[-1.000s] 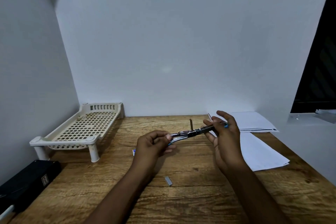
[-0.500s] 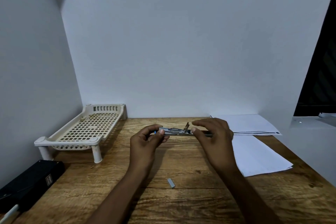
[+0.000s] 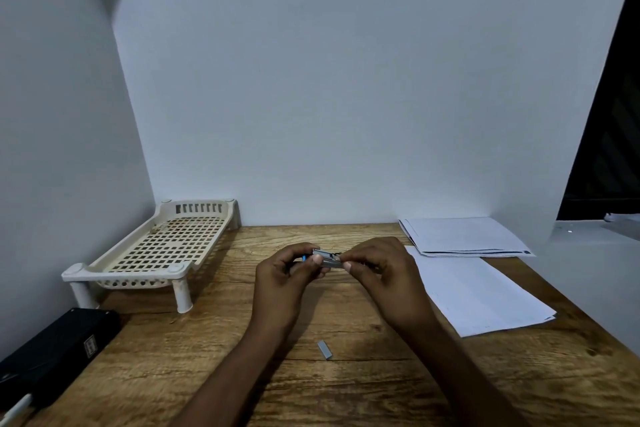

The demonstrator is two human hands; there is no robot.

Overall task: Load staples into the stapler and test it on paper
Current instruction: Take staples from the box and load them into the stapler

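**Hands closed in on the stapler**

In the head view, the stapler [image 3: 327, 259] was held in the air above the wooden table [image 3: 346, 395], gripped at both ends. The left hand [image 3: 287, 276] had its fingers and thumb curled round the stapler's left end, where a small blue part showed. The right hand [image 3: 384, 274] pinched the stapler's right end between thumb and curled fingers. Only a short grey metal stretch of the stapler showed between the two hands, so it was not possible to tell whether it was fully folded together.

A second earlier the stapler had been spread out long, with the hands well apart and a thin part standing up from its middle. Half a second earlier the hands had come nearer, with that part tilted. By this moment the hands were almost touching, and no upright part showed.

A loose strip of staples [image 3: 325, 349] lay flat on the table, nearer the person than the stapler, and had not moved. Sheets of paper [image 3: 485, 295] lay to the right of the stapler, with another stack of paper [image 3: 460, 236] beyond them. A cream slotted rack [image 3: 162, 246] stood to the stapler's left. A black box [image 3: 59, 333] lay further left and nearer the person.
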